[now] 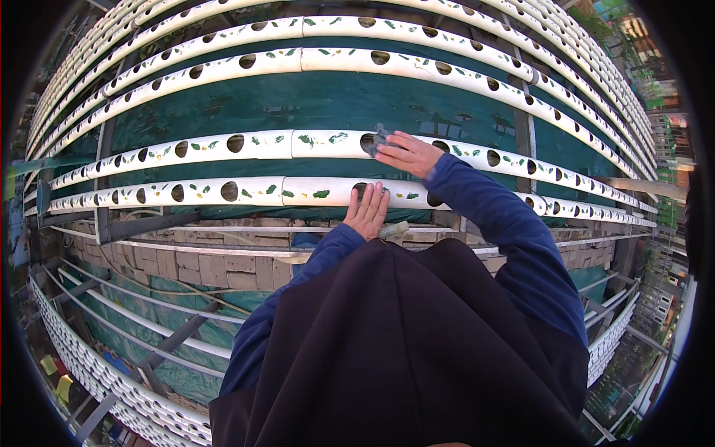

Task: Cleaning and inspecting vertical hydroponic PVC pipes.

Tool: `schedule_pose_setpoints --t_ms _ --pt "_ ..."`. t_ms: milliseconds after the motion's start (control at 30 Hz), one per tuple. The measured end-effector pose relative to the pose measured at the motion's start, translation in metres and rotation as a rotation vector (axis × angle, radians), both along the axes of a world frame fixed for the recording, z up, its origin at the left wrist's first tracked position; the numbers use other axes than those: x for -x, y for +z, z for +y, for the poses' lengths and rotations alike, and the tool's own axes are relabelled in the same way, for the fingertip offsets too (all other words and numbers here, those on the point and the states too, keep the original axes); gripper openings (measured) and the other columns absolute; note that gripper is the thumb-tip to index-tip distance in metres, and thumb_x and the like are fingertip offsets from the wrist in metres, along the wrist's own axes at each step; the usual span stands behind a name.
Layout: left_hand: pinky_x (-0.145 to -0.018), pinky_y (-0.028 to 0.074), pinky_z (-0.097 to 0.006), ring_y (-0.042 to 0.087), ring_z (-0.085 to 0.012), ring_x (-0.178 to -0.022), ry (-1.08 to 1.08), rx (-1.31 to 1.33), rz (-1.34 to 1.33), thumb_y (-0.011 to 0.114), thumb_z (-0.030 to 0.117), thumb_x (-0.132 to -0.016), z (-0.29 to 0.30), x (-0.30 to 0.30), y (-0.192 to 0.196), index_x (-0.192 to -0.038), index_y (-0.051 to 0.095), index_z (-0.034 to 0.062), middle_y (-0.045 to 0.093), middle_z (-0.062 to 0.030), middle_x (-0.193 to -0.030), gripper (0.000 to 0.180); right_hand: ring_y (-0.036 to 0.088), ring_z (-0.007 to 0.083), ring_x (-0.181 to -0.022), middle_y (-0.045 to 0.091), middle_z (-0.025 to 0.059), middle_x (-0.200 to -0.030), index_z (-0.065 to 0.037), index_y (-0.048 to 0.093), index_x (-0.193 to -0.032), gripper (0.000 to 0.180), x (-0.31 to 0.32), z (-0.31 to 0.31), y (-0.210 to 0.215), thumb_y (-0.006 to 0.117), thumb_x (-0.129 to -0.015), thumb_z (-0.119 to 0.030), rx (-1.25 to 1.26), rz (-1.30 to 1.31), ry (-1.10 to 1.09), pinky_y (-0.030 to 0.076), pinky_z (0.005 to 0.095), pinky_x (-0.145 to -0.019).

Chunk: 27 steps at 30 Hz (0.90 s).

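My right hand (408,155) reaches over the second white pipe (328,145), fingers stretched forward and pressing a small grey crumpled cloth or pad (380,136) against its top. The grey piece lies at a round hole and partly hides it; its exact kind is hard to make out. On the nearest white pipe (302,191), my left hand (368,211) rests flat with fingers extended, covering part of another round hole (360,189). Nothing shows in that hand. Both pipes carry painted green leaf shapes and yellow dots between their holes.
More white holed pipes (339,59) run in rows beyond, above dark green sheeting (246,100). Grey metal supports (104,171) cross beneath them. Close to my body are a brick path (231,270), thin white rails (182,247) and a short pale tube end (395,229).
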<state>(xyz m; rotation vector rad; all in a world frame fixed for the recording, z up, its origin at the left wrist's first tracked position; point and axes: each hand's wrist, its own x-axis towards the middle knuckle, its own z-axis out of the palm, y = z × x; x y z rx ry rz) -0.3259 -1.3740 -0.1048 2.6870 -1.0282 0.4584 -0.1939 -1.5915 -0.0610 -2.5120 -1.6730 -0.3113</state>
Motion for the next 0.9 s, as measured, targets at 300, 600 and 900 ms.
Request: schedule_pose_setpoints --t_ms 300,600,900 --pt "-0.106 0.011 -0.061 0.013 -0.0451 -0.136 0.263 0.111 0.347 0.073 0.030 -0.056 0.070 0.016 0.030 -0.141 0.015 -0.0056 0.013 -0.0305 -0.145 0.109 0.027 0.0250 -0.134 0.052 0.0032 -0.126 -0.008 0.068 -0.096 0.027 -0.008 0.015 0.005 0.055 -0.074 -0.013 0.606 -0.384 0.506 0.016 0.0466 -0.114" --pt "-0.105 0.012 -0.062 0.013 -0.0453 -0.136 0.359 0.161 0.308 0.068 0.027 -0.059 0.096 0.014 0.035 -0.140 0.018 -0.0062 0.015 -0.0317 -0.144 0.101 0.036 0.0283 -0.128 0.036 0.0016 -0.140 -0.015 0.053 -0.120 0.041 -0.040 0.161 -0.005 0.051 -0.080 -0.008 -0.013 -0.028 0.200 0.037 0.0392 -0.104" --pt "-0.106 0.008 -0.061 0.010 -0.0428 -0.137 0.408 0.193 0.415 0.068 0.021 -0.060 0.121 0.003 0.043 -0.141 0.014 -0.0060 0.012 -0.0295 -0.146 0.101 0.057 0.0313 -0.104 0.061 0.0161 -0.110 -0.006 0.061 -0.110 0.040 -0.087 0.102 -0.011 0.041 -0.090 -0.034 0.040 0.992 -0.638 0.043 0.0363 -0.090"
